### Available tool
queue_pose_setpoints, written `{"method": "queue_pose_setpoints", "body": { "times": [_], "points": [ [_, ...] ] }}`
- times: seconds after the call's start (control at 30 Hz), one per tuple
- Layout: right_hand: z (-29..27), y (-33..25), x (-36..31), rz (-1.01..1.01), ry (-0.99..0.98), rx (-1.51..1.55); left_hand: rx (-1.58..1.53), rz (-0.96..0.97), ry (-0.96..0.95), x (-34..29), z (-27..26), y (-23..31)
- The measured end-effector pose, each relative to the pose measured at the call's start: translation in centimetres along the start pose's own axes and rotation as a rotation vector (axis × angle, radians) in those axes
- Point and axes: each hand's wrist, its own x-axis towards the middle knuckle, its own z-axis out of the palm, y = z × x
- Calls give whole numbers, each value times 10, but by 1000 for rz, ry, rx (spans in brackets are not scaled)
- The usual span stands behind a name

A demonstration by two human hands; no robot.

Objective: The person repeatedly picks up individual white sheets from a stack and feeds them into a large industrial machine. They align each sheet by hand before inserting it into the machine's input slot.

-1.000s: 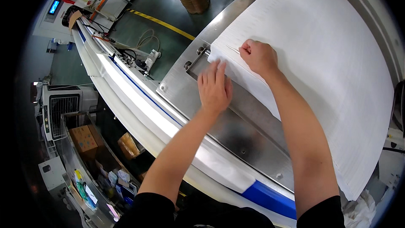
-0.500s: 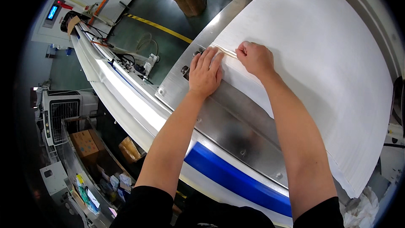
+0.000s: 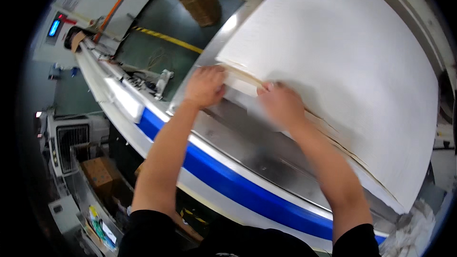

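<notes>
A wide white sheet (image 3: 328,43), paper-like or cloth-like, covers the brushed metal table (image 3: 252,150). Along its near edge runs a tan, layered line, with a paler flap on the near side between my hands. My left hand (image 3: 204,86) is at the sheet's left corner, its fingers curled in on the edge. Farther right along the same edge, my right hand (image 3: 282,105) pinches the border between thumb and fingers. Motion smears that hand, and its fingertips are partly hidden. Whether the sheet is one layer or several I cannot tell.
Below the table's near edge runs a blue band (image 3: 238,188). Crumpled translucent plastic (image 3: 412,228) hangs at the lower right. A brown wrapped drum-like bundle (image 3: 197,0) stands on the floor beyond. At the lower left is a cart (image 3: 78,181) holding a cardboard box (image 3: 100,176).
My left hand has gone from lying flat to curled fingers, and both hands are nearer me. The tan line along the sheet's near edge now shows for most of its length. The view has shifted.
</notes>
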Motion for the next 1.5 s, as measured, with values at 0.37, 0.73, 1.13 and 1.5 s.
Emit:
{"method": "queue_pose_setpoints", "body": {
  "times": [0.37,0.73,1.13,1.5],
  "points": [
    [-177,242,-346,698,83,-607,403,-121,-819,82,-33,66],
    [-327,417,-560,1157,-31,-725,578,-206,-597,59,40,16],
    [-385,482,-637,1386,-384,-779,605,-107,-559,24,47,-52],
    [-463,443,-676,1059,-245,-866,547,-162,-538,64,-55,50]
  ]
}}
